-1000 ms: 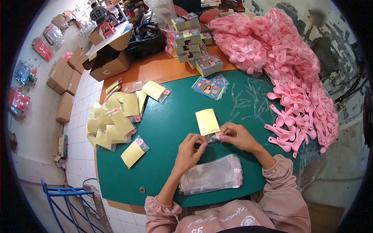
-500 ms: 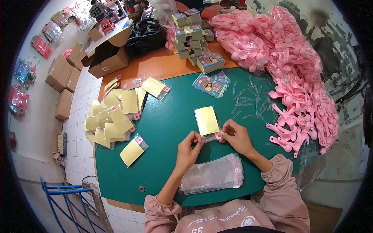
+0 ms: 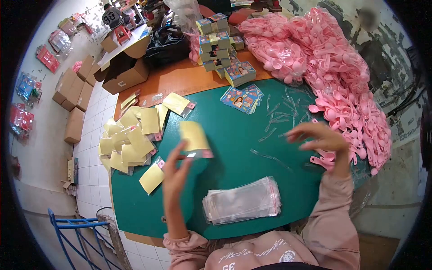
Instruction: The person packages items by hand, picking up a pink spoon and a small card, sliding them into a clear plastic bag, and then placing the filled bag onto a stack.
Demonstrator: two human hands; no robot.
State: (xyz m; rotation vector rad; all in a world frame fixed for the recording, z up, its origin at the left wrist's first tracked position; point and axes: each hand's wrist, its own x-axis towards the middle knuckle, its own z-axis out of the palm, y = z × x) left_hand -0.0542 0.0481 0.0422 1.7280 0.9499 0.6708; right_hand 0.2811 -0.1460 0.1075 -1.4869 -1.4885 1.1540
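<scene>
My left hand [image 3: 175, 168] has its fingers at the lower left edge of a clear plastic packet with a yellow card [image 3: 193, 135] in it, held over the green table. The packet is motion-blurred, and pink shows at its lower end. My right hand [image 3: 318, 137] is raised on the right with its fingers apart and nothing visible in them. Near it are thin clear plastic strips [image 3: 267, 135] and the heap of pink spoons [image 3: 342, 112]. A stack of clear plastic bags [image 3: 243, 201] lies in front of me.
Filled packets with yellow cards [image 3: 130, 139] are piled on the left. Picture cards [image 3: 243, 99] are fanned at the back, below card stacks [image 3: 216, 45]. An open cardboard box [image 3: 126, 78] stands beyond the pile. A blue metal frame [image 3: 78, 222] is at lower left. A person [image 3: 114, 18] sits far back.
My left hand has carried the packet leftward. My right hand has let go of it and moved right and up. Clear strips now lie on the table where none lay before, right of centre.
</scene>
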